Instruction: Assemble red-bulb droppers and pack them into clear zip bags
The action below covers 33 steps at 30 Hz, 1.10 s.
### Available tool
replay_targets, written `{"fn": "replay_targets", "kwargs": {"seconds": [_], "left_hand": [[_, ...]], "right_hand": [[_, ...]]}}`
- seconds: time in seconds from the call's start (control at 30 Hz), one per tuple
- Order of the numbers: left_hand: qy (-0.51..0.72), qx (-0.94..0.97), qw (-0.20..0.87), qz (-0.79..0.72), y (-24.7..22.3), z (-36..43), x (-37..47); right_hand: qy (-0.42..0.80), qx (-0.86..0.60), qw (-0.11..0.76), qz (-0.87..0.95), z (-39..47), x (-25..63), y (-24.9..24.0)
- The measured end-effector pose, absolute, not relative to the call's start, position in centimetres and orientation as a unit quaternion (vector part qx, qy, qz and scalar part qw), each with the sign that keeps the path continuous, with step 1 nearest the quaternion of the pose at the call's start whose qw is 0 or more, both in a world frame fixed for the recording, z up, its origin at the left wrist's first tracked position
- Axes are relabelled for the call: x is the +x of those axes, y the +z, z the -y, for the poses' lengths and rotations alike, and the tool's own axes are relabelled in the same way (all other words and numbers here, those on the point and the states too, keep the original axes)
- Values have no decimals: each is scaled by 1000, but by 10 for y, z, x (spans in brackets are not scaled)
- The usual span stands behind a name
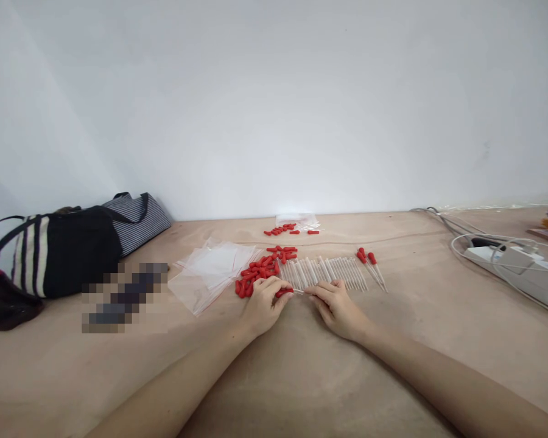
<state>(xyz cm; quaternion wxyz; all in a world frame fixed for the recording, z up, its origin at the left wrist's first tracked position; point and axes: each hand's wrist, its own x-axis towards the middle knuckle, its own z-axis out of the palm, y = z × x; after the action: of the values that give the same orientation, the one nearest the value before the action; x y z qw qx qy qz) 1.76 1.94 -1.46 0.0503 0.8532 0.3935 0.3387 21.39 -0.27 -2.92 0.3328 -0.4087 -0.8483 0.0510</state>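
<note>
My left hand [263, 306] is closed on a red rubber dropper bulb [285, 292], pinched between thumb and fingers. Close on its right, my right hand [340, 310] pinches a thin glass dropper tube [298, 291] whose end meets the bulb's mouth; how far it sits inside is too small to tell. A heap of red bulbs [258, 267] lies just beyond my left hand. Behind both hands, a row of glass tubes [354, 274] is laid side by side. Right of the row are droppers [372, 259] with red bulbs on their tubes.
Clear plastic bags [210, 267] lie left of the heap. More red bulbs [281, 229] and a clear bag [296, 219] are near the wall. A black bag [80, 249] and a striped bag [139, 225] stand left. At right lies a white power strip [516, 271] with cables.
</note>
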Motion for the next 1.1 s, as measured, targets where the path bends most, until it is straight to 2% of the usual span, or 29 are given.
{"fn": "replay_targets", "kwargs": {"seconds": [0.23, 0.53, 1.1], "left_hand": [[321, 858, 62, -396, -14, -16, 21], [313, 874, 76, -363, -13, -11, 19], [330, 892, 43, -307, -14, -7, 20]], "right_hand": [[69, -397, 342, 849, 7, 212, -28], [14, -351, 313, 882, 4, 219, -26], [-9, -302, 313, 901, 0, 221, -23]]}}
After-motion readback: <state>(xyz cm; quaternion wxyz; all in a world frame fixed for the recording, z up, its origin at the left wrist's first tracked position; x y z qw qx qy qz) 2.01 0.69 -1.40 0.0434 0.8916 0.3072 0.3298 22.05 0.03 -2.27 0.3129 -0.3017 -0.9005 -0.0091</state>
